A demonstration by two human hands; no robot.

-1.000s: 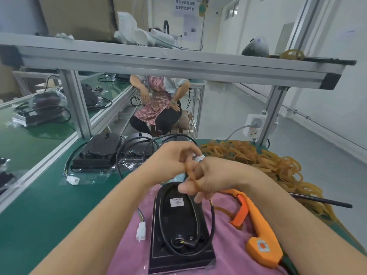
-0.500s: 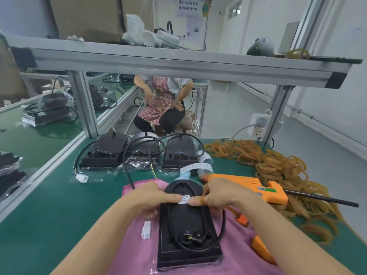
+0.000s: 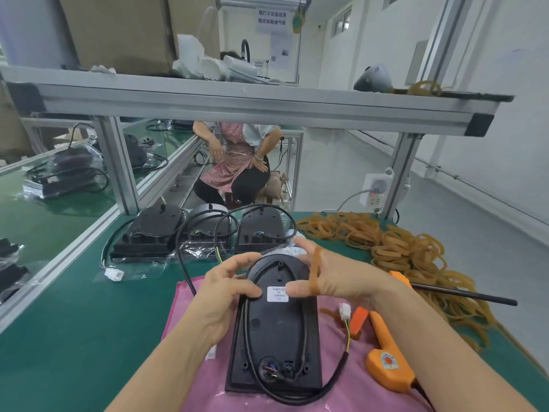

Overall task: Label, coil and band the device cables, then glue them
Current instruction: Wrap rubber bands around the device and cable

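A black oblong device [image 3: 276, 331] lies back-up on a pink cloth [image 3: 184, 307]. A white label [image 3: 277, 293] is stuck on its upper half. My left hand [image 3: 225, 289] grips the device's upper left edge, thumb on the black cable [image 3: 297, 398] beside the label. My right hand [image 3: 335, 281] reaches in from the right with straight fingers, its thumb pressing the label's right edge. A tan rubber band [image 3: 315, 272] is looped round that thumb and a finger. The cable runs round the device's back and out below to a white connector [image 3: 344, 312].
An orange glue gun [image 3: 386, 352] lies right of the device, with a black rod [image 3: 463, 294] behind it. A heap of rubber bands [image 3: 401, 248] covers the right of the green bench. Three more black devices [image 3: 154, 233] stand at the back. A person sits beyond the aluminium frame [image 3: 237, 99].
A second ago both hands were raised together above the device. They have come down onto it, and both thumbs now sit at the label. The white connector now shows right of the device.
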